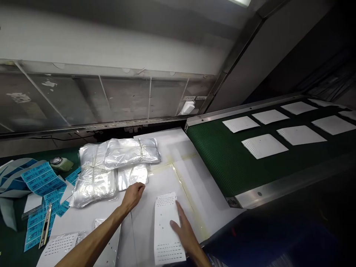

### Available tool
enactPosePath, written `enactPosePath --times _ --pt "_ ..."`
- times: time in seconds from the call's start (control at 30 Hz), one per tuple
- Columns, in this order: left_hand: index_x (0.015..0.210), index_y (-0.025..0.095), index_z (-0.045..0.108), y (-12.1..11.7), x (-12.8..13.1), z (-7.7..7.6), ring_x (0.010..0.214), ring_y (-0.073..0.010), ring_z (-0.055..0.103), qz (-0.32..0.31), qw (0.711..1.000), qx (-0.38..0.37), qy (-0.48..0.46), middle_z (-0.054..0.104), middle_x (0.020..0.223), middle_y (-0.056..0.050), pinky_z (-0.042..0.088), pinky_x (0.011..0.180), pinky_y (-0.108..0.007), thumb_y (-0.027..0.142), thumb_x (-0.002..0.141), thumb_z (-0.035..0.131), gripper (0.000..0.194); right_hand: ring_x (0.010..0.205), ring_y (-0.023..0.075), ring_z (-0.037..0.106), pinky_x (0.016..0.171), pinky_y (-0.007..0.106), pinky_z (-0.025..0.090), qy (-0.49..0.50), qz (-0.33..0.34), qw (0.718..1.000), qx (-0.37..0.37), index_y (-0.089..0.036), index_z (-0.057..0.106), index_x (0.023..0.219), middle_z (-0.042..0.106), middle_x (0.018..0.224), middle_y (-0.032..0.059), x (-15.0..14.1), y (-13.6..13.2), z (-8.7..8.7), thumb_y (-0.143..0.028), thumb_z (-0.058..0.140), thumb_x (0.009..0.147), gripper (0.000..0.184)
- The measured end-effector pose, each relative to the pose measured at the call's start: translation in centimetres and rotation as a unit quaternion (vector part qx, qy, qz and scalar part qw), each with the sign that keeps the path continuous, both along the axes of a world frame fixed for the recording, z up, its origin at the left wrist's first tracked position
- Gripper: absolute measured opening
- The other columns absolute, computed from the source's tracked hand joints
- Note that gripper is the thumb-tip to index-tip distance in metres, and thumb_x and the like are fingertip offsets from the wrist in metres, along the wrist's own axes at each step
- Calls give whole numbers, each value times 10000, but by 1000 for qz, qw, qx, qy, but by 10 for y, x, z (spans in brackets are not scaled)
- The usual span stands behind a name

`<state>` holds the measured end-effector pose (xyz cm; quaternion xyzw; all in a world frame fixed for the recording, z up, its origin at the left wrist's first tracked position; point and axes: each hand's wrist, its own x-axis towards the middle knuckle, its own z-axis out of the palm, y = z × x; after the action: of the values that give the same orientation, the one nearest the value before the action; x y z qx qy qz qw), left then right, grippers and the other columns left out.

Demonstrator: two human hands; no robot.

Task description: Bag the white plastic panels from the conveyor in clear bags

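Slippage threatens the white, dark-dashed rectangular card (167,231) near the bench's (11,243) front edge if the pinching right hand (186,233) loosens; the left hand (134,195) is curled, contents unclear.

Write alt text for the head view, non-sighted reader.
A person's right hand holds a white rectangular card with dark dashes; the curled left hand is near tied bundles of clear plastic. At right, white sheets lie on a green ribbed conveyor belt.
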<state>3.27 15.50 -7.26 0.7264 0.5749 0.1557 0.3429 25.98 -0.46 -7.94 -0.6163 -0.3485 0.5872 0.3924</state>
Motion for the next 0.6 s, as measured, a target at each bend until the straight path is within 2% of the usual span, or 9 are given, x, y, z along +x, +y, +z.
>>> enactPosePath --times 0.07,0.1,0.17,0.23,0.33,0.4,0.47,0.53,0.6 --pt "881 194 625 -11 -8 16 874 -206 610 63 997 -12 -53 663 923 -51 465 787 -331 361 870 437 252 1166 238 488 951 354 392 -23 30 999 36 -240 536 1208 535 1263 55 -10 10 12 -406 517 824 419" --pt "845 196 619 -18 -12 23 878 -209 610 89 993 -15 -80 662 913 -49 463 790 -321 372 854 455 240 1113 237 518 941 353 394 -52 31 997 55 -227 613 1074 592 1155 55 -17 16 20 -396 500 834 315" --pt "747 194 588 -35 -15 37 836 -208 609 129 982 -23 -133 650 836 -37 462 770 -309 395 818 509 227 1008 227 556 894 345 415 -112 23 989 90 -229 644 910 615 1009 41 -32 28 38 -393 484 840 240" --pt "675 192 545 -55 -15 50 754 -195 598 152 971 -34 -183 621 736 -18 466 710 -293 418 779 566 249 942 220 563 836 332 435 -155 38 981 109 -244 642 880 599 964 28 -48 38 57 -433 535 806 229" --pt "644 187 512 -89 -8 71 650 -156 557 165 948 -72 -261 580 654 7 458 617 -258 425 752 616 282 893 206 556 824 317 424 -188 104 966 141 -262 650 880 588 907 7 -67 44 83 -475 627 737 258" --pt "642 176 519 -109 -4 84 631 -137 540 183 905 -137 -360 578 643 7 453 612 -246 397 752 641 275 856 182 555 820 296 413 -186 154 954 175 -262 657 848 581 838 -9 -74 40 94 -455 602 772 214" --pt "638 163 537 -125 -5 94 663 -140 556 210 829 -209 -475 598 664 -10 467 670 -266 344 746 673 251 798 160 553 770 268 418 -187 182 945 199 -251 662 799 568 793 -12 -76 33 99 -409 546 826 197" --pt "624 154 550 -138 -10 99 733 -157 581 237 754 -250 -559 619 709 -30 479 763 -313 279 742 692 224 756 153 548 734 259 423 -198 183 940 207 -237 657 750 566 768 -8 -76 26 101 -370 498 857 234" --pt "650 153 574 -147 -17 101 819 -177 596 268 688 -272 -617 629 749 -40 467 858 -367 226 757 680 168 742 158 549 791 279 419 -219 158 940 207 -229 645 715 581 733 -5 -75 21 100 -348 447 878 283"
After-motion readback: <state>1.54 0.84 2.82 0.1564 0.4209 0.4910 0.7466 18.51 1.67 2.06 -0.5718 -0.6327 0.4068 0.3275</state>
